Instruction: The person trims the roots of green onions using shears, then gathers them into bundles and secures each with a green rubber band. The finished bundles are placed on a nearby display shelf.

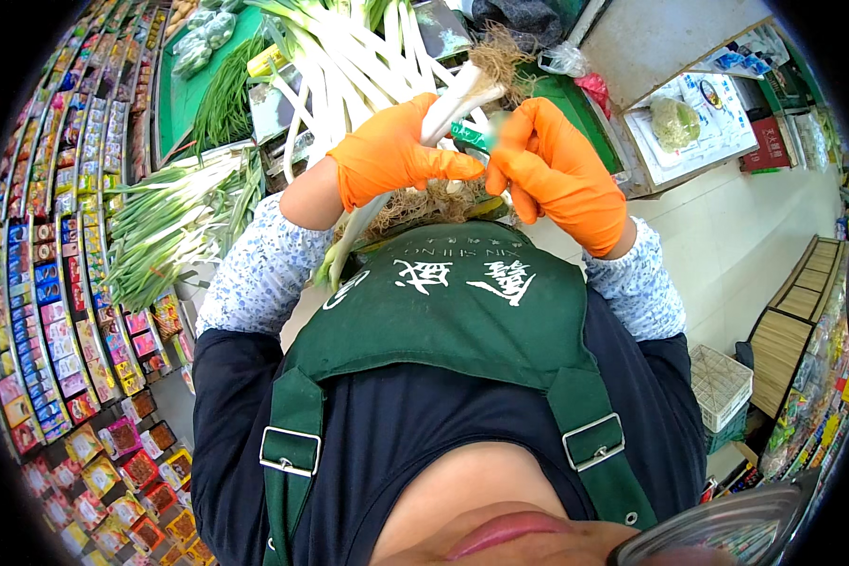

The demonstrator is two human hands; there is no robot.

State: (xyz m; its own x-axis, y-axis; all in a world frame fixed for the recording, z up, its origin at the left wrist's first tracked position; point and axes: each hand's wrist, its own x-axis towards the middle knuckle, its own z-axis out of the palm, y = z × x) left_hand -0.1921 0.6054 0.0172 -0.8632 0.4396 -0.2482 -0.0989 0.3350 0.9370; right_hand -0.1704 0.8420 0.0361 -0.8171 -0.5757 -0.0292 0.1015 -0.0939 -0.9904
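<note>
Orange gloves cover both of my hands. My left hand (396,152) is closed around white leek stalks (453,106), whose brown roots point up and to the right. A green printed tape (469,136) stretches from beside these stalks to my right hand (555,173), which pinches its end between the fingers; that spot is partly blurred. Beyond my hands lies a pile of leeks (347,64) on the counter. More brown roots (424,209) show below my left hand, close to the green apron.
Bunched green onions (184,219) lie at the left, near green chives (228,92) and bagged vegetables (205,35). Packaged snacks (64,332) fill the far-left shelves. A bagged vegetable (674,124) rests on the white surface at the right. A white plastic crate (720,388) stands at the lower right.
</note>
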